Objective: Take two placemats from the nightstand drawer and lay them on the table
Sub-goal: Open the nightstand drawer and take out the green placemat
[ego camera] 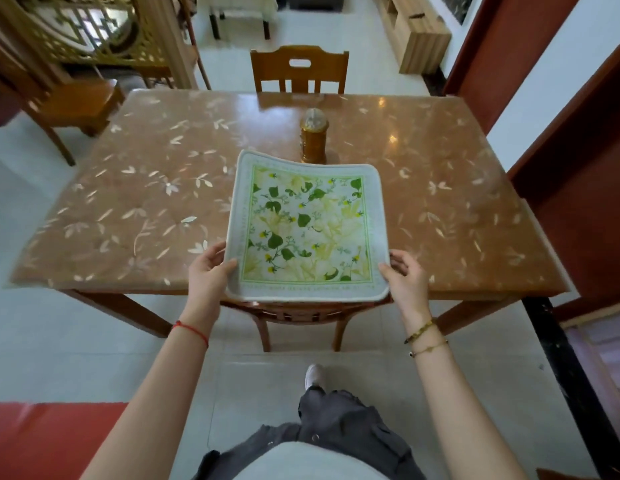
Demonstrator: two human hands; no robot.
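Fingers of the left hand (pixel 211 268) pinch the near left corner of a floral placemat (pixel 303 226), which sags slightly over the near edge of the leaf-patterned surface (pixel 139 202). Behind its far edge stands a small amber jar (pixel 314 136). At the near right corner, the right hand (pixel 405 275) grips the placemat too.

Bright, even daylight fills the room. Small glare spots shine on the glossy surface (pixel 388 140), right of centre. Shadows are soft and faint. Wide-angle distortion bends the edges, and the corners look slightly blurred.
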